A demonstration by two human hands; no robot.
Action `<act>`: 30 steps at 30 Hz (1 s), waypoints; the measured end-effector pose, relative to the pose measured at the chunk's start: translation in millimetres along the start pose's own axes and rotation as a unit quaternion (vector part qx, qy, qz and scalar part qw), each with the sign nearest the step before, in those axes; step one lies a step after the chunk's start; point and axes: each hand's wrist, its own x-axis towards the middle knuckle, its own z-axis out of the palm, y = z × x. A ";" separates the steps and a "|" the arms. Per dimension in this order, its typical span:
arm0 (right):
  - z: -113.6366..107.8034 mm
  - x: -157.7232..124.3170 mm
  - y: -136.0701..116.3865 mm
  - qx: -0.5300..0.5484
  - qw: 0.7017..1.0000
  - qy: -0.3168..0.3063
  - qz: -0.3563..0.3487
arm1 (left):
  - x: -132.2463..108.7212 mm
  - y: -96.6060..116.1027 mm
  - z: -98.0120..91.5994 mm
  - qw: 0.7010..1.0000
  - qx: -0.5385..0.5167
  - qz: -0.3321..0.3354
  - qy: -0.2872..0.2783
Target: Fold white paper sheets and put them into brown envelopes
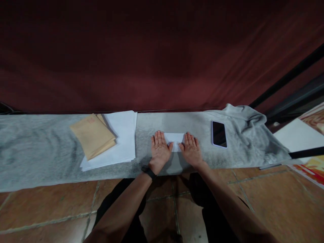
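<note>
A small white piece of paper (174, 137), seemingly folded, lies flat on the grey cloth (149, 121) between my hands. My left hand (160, 147) rests flat on its left end, fingers stretched forward and thumb pointing inward. On the right end lies my right hand (191, 148), palm down with its fingers extended and its thumb toward the middle. The ends of the paper are hidden under the hands. Around my left wrist is a black band (149, 171).
To the left, brown envelopes (92, 135) lie on a stack of white paper sheets (124, 135). A phone (219, 134) lies to the right, near bunched cloth (245, 118). Behind hangs a dark red surface (152, 67); tiled floor (50, 206) shows in front.
</note>
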 end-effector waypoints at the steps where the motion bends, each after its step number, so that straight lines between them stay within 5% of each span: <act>1: -2.7 -0.9 1.6 0.001 1.000 -0.001 0.000 | -0.3 0.1 -1.6 1.000 -0.004 0.008 0.010; 11: -18.2 -17.3 -16.3 0.094 0.989 -0.077 -0.089 | -27.6 3.7 -8.3 0.972 -0.032 0.230 -0.029; 30: -7.7 -18.8 -2.4 0.037 0.995 -0.042 -0.085 | -38.0 2.0 -6.5 0.974 -0.056 0.213 -0.063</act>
